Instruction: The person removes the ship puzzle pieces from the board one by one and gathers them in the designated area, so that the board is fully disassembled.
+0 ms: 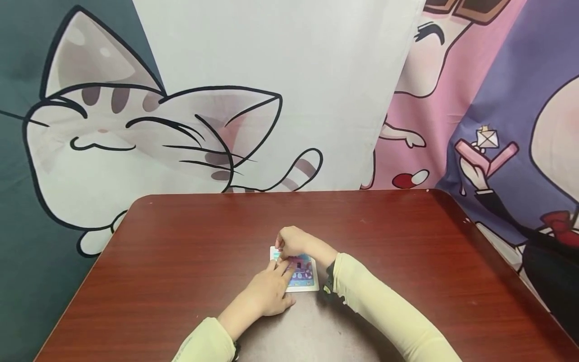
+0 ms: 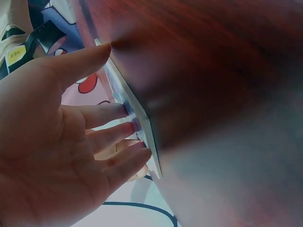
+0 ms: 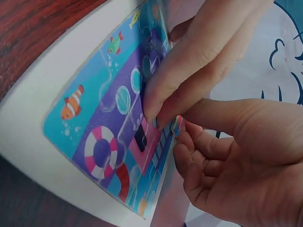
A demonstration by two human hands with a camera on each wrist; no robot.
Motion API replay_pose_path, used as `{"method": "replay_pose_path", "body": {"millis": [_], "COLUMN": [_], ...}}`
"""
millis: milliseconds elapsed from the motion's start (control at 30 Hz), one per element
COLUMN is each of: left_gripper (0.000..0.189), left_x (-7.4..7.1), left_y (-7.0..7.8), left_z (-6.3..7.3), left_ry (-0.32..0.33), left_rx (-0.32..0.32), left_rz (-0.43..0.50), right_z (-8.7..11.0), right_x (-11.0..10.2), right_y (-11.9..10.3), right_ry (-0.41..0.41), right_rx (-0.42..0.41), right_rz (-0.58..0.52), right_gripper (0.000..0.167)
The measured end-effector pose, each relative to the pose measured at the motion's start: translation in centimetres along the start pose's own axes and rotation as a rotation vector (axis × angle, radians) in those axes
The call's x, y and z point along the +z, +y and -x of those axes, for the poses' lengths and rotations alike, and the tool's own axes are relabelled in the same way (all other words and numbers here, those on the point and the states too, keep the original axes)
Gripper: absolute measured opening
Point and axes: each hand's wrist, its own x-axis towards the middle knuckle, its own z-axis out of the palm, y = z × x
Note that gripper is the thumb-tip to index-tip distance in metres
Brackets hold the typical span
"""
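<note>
A jigsaw puzzle (image 1: 304, 274) in a white frame lies flat on the table, its picture a purple submarine among fish. My left hand (image 1: 269, 290) rests over its left side. In the right wrist view, the left fingertips (image 3: 150, 106) press on the puzzle's surface. My right hand (image 1: 293, 242) is bent over the far edge of the board. Between its thumb and fingers it pinches a small colourful puzzle piece (image 3: 177, 126), mostly hidden by the fingers. In the left wrist view, the white frame (image 2: 137, 106) shows edge-on beside the left hand's spread fingers.
The reddish-brown wooden table (image 1: 181, 251) extends around the board on all sides. Behind it hangs a cloth backdrop with a cartoon cat (image 1: 104, 166). Pale yellow sleeves (image 1: 384, 306) and dark wrist straps cover the forearms.
</note>
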Motion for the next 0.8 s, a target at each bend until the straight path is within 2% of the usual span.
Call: {"method": "replay_pose_path", "body": {"millis": [133,367,533,633,800], "left_gripper": [0.071,0.072,0.073,0.074,0.075], "left_x": [0.0,0.0,-0.3,-0.2,-0.2], "left_y": [0.2,0.3,0.1,0.1,0.2], "left_z": [-0.1,0.0,0.4,0.4,0.3], "left_ry": [-0.005,-0.012,-0.036,-0.059,-0.085], "left_rx": [-0.012,-0.026,-0.031,-0.031,-0.036], "left_rz": [-0.005,0.009,0.016,0.024,0.019], "right_z": [0.0,0.1,0.5,0.8,1.2], "right_x": [0.0,0.7,1.3,1.5,1.2], "right_y": [0.3,1.9,2.8,3.2,3.4], "right_ry": [0.010,0.101,0.152,0.134,0.100], "right_rx": [-0.029,-0.141,-0.220,-0.256,-0.335], "right_rz": [-0.003,-0.102,-0.102,-0.128,-0.105], "right_gripper": [0.022,0.020,0.014,0.016,0.021]}}
